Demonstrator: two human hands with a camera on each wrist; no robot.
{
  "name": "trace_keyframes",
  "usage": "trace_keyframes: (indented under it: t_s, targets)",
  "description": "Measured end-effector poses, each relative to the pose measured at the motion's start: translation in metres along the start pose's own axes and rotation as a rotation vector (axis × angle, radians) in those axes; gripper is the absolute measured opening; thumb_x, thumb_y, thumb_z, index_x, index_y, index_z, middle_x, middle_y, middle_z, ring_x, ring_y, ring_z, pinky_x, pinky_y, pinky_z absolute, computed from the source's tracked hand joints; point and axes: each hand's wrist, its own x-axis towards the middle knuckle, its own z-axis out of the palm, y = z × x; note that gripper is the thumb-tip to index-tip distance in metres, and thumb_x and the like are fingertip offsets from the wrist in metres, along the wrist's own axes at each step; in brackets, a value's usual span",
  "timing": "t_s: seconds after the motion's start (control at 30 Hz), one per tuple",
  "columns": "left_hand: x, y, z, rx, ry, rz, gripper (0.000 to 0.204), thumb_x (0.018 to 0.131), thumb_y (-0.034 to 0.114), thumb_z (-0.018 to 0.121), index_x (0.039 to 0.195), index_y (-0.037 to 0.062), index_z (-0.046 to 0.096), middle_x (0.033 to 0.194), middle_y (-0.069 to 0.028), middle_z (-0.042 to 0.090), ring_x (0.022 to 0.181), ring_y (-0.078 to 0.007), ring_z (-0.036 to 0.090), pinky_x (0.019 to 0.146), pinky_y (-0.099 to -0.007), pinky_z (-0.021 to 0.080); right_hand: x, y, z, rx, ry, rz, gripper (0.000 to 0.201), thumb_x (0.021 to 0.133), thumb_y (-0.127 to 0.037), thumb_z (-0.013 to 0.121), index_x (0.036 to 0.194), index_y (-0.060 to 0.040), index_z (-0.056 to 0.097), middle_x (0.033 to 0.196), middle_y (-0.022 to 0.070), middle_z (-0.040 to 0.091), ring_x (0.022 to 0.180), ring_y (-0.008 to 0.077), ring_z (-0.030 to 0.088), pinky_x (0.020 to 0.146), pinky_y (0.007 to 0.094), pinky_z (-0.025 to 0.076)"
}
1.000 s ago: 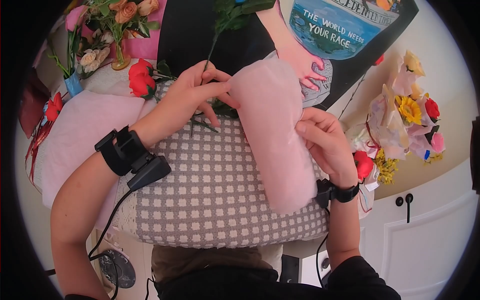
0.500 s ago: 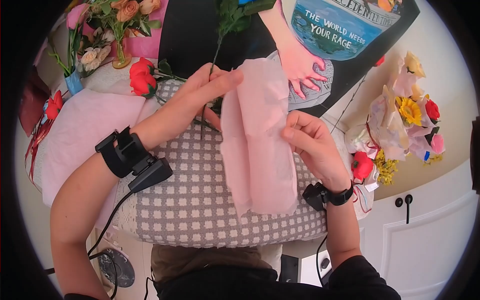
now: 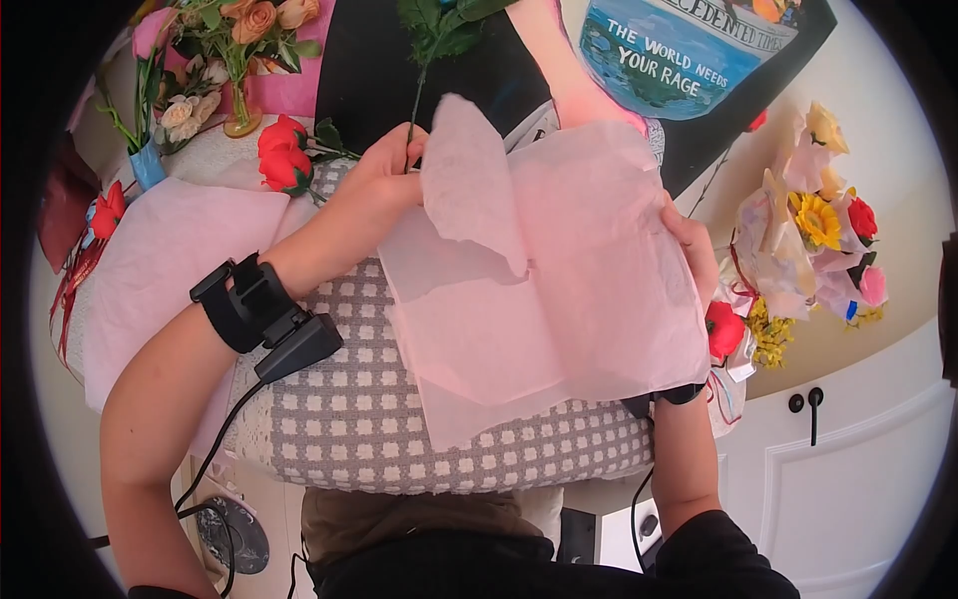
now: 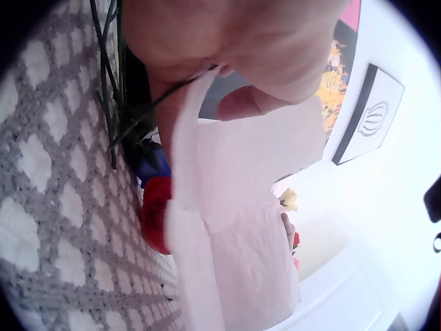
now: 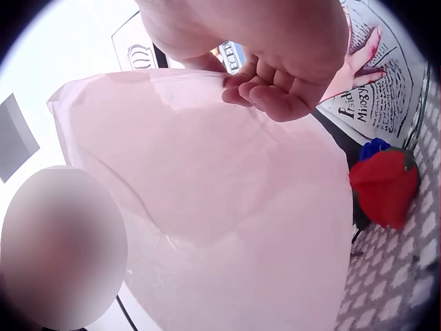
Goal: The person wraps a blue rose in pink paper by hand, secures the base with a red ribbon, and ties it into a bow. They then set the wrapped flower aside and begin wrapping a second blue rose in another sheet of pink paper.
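Observation:
My left hand [image 3: 384,175] holds the thin stem of a leafy artificial flower [image 3: 436,40], whose bloom is out of the head view. A pink sheet of wrapping paper [image 3: 599,299] spreads open over the checked cushion [image 3: 349,429], with a narrow flap standing up beside the left fingers. In the left wrist view, a stem and the paper's edge meet under that hand. My right hand [image 3: 691,245] grips the paper's right edge, partly hidden behind it; in the right wrist view its fingers [image 5: 269,96] curl at the top edge.
Red roses [image 3: 284,155] lie left of the cushion, near more pink paper [image 3: 190,240]. Vases of flowers [image 3: 241,110] stand at the back left. A painted poster [image 3: 659,60] leans behind. Wrapped bouquets [image 3: 788,230] are at the right, above a white cabinet door [image 3: 858,479].
The pink paper, a narrow folded roll before, has been opened out wide. My right hand has moved right and up with its edge; the left hand stays near its place on the stem.

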Motion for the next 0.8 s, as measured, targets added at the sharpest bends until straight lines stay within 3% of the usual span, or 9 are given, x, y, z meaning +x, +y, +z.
trace_keyframes:
  t_s: [0.1,0.2,0.3,0.4,0.5,0.6,0.63,0.7,0.8]
  targets:
    - [-0.005,0.005,0.007,-0.031,0.036,0.011,0.029,0.096,0.017,0.059,0.122,0.0045,0.058,0.112,-0.0008,0.064,0.104,-0.007,0.062,0.09,-0.0235,0.049,-0.003,-0.003,0.006,0.096,0.06,-0.01,0.048,0.094,-0.027,0.061,0.135,-0.0017,0.06,0.131,0.0092,0.065,0.117,0.0227,0.062,0.105,0.0335,0.044]
    - [-0.002,0.0,-0.005,-0.123,0.083,-0.074,0.016,0.099,0.019,0.056,0.11,0.0076,0.059,0.107,0.0015,0.064,0.098,-0.0065,0.062,0.087,-0.0243,0.049,-0.003,-0.003,0.015,0.055,0.156,-0.027,0.051,0.095,-0.028,0.054,0.139,-0.0018,0.053,0.128,0.0118,0.064,0.115,0.0243,0.062,0.101,0.0372,0.048]
    - [0.001,-0.001,-0.016,-0.282,-0.027,-0.124,0.013,0.101,0.024,0.054,0.097,0.0117,0.053,0.101,0.003,0.063,0.092,-0.0062,0.06,0.083,-0.0253,0.049,-0.004,-0.004,0.018,0.114,0.191,-0.009,0.051,0.094,-0.027,0.054,0.138,-0.0008,0.053,0.127,0.0124,0.063,0.115,0.0248,0.062,0.101,0.0373,0.048]
    - [0.005,0.001,-0.01,-0.316,0.074,-0.226,0.02,0.101,0.024,0.055,0.087,0.0152,0.044,0.095,0.0023,0.063,0.087,-0.0053,0.059,0.078,-0.0242,0.048,-0.004,-0.002,0.016,0.102,0.063,-0.02,0.045,0.095,-0.028,0.054,0.129,-0.0002,0.057,0.12,0.0124,0.066,0.114,0.0236,0.063,0.101,0.0357,0.048]
    - [0.003,0.001,-0.005,0.025,0.062,-0.151,0.022,0.1,0.02,0.059,0.088,0.0165,0.041,0.094,0.0005,0.063,0.087,-0.0055,0.059,0.076,-0.022,0.048,0.0,0.007,0.004,0.021,-0.051,-0.026,0.038,0.098,-0.031,0.053,0.119,-0.0005,0.059,0.111,0.011,0.067,0.103,0.0197,0.064,0.093,0.0324,0.05]
    - [0.0,-0.001,0.002,-0.052,0.033,-0.091,0.03,0.096,0.01,0.065,0.09,0.0169,0.036,0.094,0.0014,0.062,0.084,-0.0046,0.058,0.073,-0.0199,0.047,0.006,0.014,-0.001,-0.156,-0.256,-0.013,0.035,0.103,-0.034,0.054,0.105,-0.0005,0.063,0.094,0.0056,0.065,0.081,0.01,0.057,0.062,0.0245,0.044]
    - [0.0,0.0,0.002,-0.074,0.022,-0.1,0.032,0.095,0.006,0.065,0.092,0.0168,0.035,0.092,0.0031,0.059,0.083,-0.0036,0.056,0.073,-0.0197,0.046,0.006,0.014,0.0,-0.156,-0.256,-0.013,0.035,0.103,-0.034,0.054,0.105,-0.0005,0.063,0.094,0.0056,0.065,0.081,0.01,0.057,0.062,0.0245,0.044]
    - [0.001,-0.002,0.0,-0.095,0.01,-0.11,0.035,0.093,0.002,0.065,0.093,0.0168,0.034,0.09,0.0049,0.056,0.081,-0.0026,0.054,0.073,-0.0194,0.046,0.007,0.018,0.004,-0.526,-0.076,0.032,0.025,0.101,-0.027,0.062,0.098,-0.0017,0.067,0.091,0.0031,0.064,0.081,0.0059,0.054,0.055,0.0214,0.039]
    - [0.002,-0.007,-0.005,-0.078,-0.068,-0.062,0.038,0.09,-0.002,0.066,0.094,0.0169,0.033,0.087,0.0078,0.047,0.08,-0.0013,0.05,0.074,-0.0187,0.045,0.012,0.028,0.008,-0.779,0.026,-0.038,0.022,0.097,-0.021,0.07,0.106,-0.0014,0.07,0.088,-0.0012,0.065,0.082,0.0046,0.055,0.057,0.0186,0.039]
